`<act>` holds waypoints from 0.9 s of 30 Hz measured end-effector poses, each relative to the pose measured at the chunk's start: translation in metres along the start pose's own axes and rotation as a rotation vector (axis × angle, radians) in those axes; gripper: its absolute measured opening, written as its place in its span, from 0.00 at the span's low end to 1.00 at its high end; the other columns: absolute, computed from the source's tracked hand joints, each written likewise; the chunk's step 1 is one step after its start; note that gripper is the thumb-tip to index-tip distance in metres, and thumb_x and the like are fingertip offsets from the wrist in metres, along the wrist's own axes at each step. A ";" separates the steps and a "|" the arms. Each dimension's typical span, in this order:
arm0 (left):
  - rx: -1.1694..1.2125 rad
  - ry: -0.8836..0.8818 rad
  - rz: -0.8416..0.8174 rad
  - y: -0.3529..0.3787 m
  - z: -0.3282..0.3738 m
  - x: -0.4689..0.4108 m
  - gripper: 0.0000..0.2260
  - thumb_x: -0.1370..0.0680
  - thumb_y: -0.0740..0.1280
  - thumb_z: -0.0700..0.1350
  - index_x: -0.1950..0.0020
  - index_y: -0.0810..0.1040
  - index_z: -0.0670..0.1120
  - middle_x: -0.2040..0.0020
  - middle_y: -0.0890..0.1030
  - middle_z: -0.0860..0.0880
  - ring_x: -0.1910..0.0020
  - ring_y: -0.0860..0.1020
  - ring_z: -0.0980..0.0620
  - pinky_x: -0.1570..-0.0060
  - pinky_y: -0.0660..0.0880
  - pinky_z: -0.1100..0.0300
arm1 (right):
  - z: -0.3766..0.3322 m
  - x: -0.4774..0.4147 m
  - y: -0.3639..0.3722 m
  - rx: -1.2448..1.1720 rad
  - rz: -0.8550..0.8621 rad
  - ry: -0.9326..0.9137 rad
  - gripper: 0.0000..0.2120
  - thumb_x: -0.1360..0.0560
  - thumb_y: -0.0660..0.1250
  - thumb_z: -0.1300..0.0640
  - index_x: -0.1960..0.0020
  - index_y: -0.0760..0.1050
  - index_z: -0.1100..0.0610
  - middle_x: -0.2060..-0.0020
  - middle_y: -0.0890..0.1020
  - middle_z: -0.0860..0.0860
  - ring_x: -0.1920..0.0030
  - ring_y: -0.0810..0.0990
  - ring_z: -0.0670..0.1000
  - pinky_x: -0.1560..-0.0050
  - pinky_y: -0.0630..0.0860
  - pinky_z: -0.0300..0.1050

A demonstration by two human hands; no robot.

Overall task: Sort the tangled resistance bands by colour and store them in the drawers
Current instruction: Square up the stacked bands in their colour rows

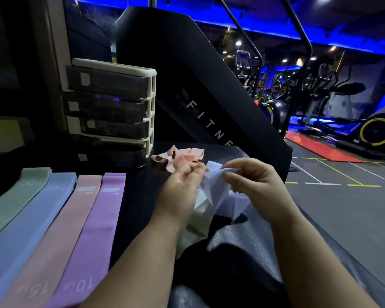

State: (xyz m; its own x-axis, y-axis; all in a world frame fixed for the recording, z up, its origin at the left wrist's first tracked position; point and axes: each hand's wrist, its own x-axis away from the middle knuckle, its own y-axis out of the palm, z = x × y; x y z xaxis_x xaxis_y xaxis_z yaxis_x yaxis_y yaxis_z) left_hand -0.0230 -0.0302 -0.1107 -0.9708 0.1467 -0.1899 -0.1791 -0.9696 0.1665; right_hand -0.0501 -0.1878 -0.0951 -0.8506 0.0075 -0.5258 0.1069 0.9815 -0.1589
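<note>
At the far left we see four bands laid flat side by side on the black surface (140,196): a green band (20,196), a blue band (31,218), a pink band (60,230) marked 15, and a purple band (93,230) marked 10, each touching its neighbour. Behind them stands a cream drawer unit (152,107) with four smoky drawers stacked one above another. Just right of its base a peach band (178,157) lies crumpled on the surface, beyond the fingers. The left hand (182,185) is raised above the surface, fingers curled, pinching the edge of a pale lilac band (218,190) that is bunched between both hands. A pale green band (198,221) hangs below the left wrist, against the lilac one; we cannot tell whether the left hand grips it too. The right hand (253,181) pinches the lilac band's other side between thumb and fingers, close to the left hand. A black machine (209,96) lettered FITNE rises behind the surface, and further right a red mat (320,147) and an elliptical trainer (373,130) stand on the gym floor.
</note>
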 end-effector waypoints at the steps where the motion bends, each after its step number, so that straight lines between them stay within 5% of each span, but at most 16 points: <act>1: 0.009 -0.015 -0.047 0.001 -0.001 0.000 0.10 0.20 0.64 0.50 0.57 0.80 0.48 0.67 0.78 0.57 0.64 0.74 0.58 0.58 0.71 0.62 | -0.001 0.000 0.000 -0.033 -0.003 0.002 0.04 0.30 0.72 0.64 0.56 0.82 0.58 0.70 0.80 0.51 0.69 0.76 0.44 0.64 0.73 0.35; 6: 0.006 -0.015 -0.134 0.001 -0.003 0.001 0.10 0.20 0.64 0.49 0.54 0.81 0.46 0.60 0.81 0.53 0.57 0.77 0.55 0.50 0.73 0.59 | -0.003 0.001 0.000 -0.097 0.050 -0.025 0.07 0.26 0.66 0.71 0.55 0.78 0.61 0.68 0.81 0.45 0.66 0.78 0.41 0.63 0.73 0.31; 11: -0.037 -0.015 -0.181 0.005 -0.005 0.004 0.13 0.19 0.61 0.52 0.55 0.82 0.50 0.56 0.85 0.54 0.55 0.81 0.59 0.58 0.72 0.68 | -0.004 -0.002 -0.004 -0.202 0.123 -0.015 0.08 0.30 0.68 0.61 0.60 0.81 0.49 0.65 0.80 0.47 0.63 0.76 0.45 0.60 0.72 0.37; 13: -0.065 -0.016 -0.203 0.008 -0.006 0.003 0.14 0.19 0.61 0.54 0.53 0.83 0.48 0.55 0.86 0.52 0.54 0.83 0.57 0.58 0.72 0.66 | -0.005 -0.002 -0.003 -0.244 0.095 -0.006 0.03 0.32 0.70 0.58 0.61 0.80 0.51 0.67 0.79 0.46 0.66 0.75 0.44 0.62 0.73 0.35; 16: -0.077 0.028 -0.215 0.010 -0.007 0.004 0.11 0.20 0.66 0.49 0.50 0.83 0.43 0.53 0.86 0.45 0.51 0.83 0.47 0.51 0.79 0.57 | -0.004 -0.001 0.001 -0.186 0.066 -0.001 0.12 0.38 0.75 0.53 0.59 0.76 0.54 0.68 0.77 0.48 0.68 0.74 0.44 0.65 0.74 0.35; 19: -0.103 0.072 -0.206 0.008 -0.010 0.004 0.09 0.22 0.68 0.49 0.44 0.79 0.49 0.46 0.83 0.52 0.45 0.81 0.52 0.47 0.78 0.61 | -0.005 -0.001 0.001 -0.168 0.042 0.034 0.14 0.39 0.75 0.62 0.57 0.75 0.55 0.65 0.76 0.52 0.66 0.76 0.47 0.65 0.76 0.38; 23: -0.013 0.053 -0.298 0.010 -0.009 0.005 0.15 0.22 0.68 0.46 0.37 0.73 0.57 0.36 0.76 0.57 0.38 0.75 0.62 0.45 0.73 0.66 | -0.008 -0.001 0.000 -0.284 0.012 0.072 0.18 0.38 0.62 0.70 0.53 0.77 0.56 0.65 0.79 0.51 0.66 0.78 0.48 0.65 0.75 0.38; 27: 0.141 0.018 -0.391 0.014 -0.004 0.011 0.14 0.20 0.65 0.41 0.35 0.75 0.52 0.45 0.83 0.53 0.46 0.82 0.58 0.50 0.78 0.63 | -0.007 -0.003 0.000 -0.306 0.001 0.047 0.23 0.39 0.64 0.68 0.49 0.82 0.50 0.59 0.79 0.57 0.56 0.77 0.60 0.53 0.73 0.51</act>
State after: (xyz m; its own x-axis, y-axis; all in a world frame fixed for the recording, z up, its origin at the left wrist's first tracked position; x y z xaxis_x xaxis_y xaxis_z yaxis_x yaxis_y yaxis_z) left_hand -0.0352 -0.0430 -0.1141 -0.8224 0.4942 -0.2817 -0.5554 -0.8048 0.2095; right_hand -0.0511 -0.1863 -0.0880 -0.8740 0.0102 -0.4858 -0.0461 0.9935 0.1038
